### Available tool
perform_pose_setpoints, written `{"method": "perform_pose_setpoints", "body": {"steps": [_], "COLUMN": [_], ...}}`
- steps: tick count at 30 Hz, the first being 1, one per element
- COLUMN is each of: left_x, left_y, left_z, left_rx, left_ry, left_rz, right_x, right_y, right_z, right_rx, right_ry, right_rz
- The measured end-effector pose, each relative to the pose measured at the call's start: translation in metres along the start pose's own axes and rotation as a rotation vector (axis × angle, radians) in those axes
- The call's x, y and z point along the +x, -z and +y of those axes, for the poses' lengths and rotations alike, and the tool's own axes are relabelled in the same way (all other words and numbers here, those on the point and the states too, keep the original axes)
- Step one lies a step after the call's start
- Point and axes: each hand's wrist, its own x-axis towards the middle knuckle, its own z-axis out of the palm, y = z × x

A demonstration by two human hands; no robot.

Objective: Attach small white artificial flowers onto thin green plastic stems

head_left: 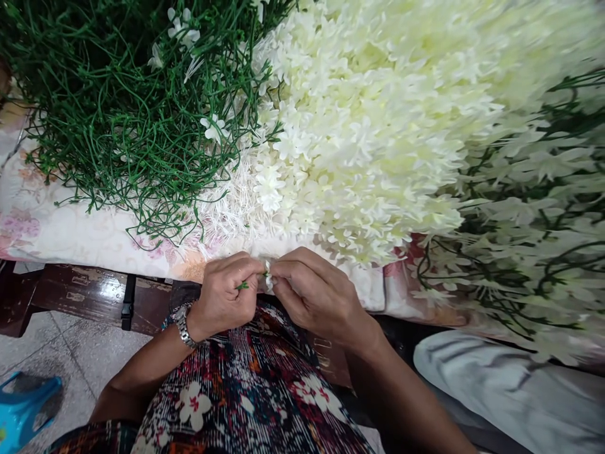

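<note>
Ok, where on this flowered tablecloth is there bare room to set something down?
One bare strip of floral tablecloth lies along the near edge, below the tangled green plastic stems. Elsewhere it is crowded: the heap of cream artificial flowers reaches the edge above both hands.

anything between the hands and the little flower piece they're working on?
Nothing visible. The left hand pinches a green stem and the right hand pinches a small white flower; both meet fingertip to fingertip. The white flower pile and green stem pile lie beyond, apart from the hands.
</note>
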Motion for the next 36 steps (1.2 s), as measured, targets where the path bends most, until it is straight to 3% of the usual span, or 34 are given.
{"method": "perform_pose_setpoints", "body": {"steps": [6, 13, 17, 21, 29, 33, 36], "left_x": [0.000, 0.000, 0.000, 0.004, 0.001, -0.005, -0.008], "left_y": [-0.001, 0.012, 0.016, 0.017, 0.022, 0.020, 0.022], "left_z": [0.000, 0.006, 0.011, 0.019, 0.030, 0.028, 0.022], "left_rx": [-0.007, -0.176, -0.222, -0.183, -0.157, -0.249, -0.256], "left_ry": [0.017, 0.135, 0.200, 0.170, 0.145, 0.292, 0.376], "left_rz": [0.004, -0.049, -0.036, -0.001, 0.022, 0.091, 0.141], "right_x": [-0.001, 0.000, -0.003, -0.006, -0.008, -0.005, -0.003], "right_y": [-0.001, 0.006, 0.012, 0.017, 0.024, 0.026, 0.029], "right_z": [0.001, 0.002, 0.001, 0.000, -0.004, -0.014, -0.008], "right_rx": [0.048, 0.282, 0.315, 0.282, 0.088, 0.110, 0.200], "right_ry": [-0.011, -0.200, -0.230, -0.223, -0.129, -0.100, -0.070], "right_rz": [0.017, 0.088, 0.142, 0.149, 0.011, -0.120, -0.184]}}
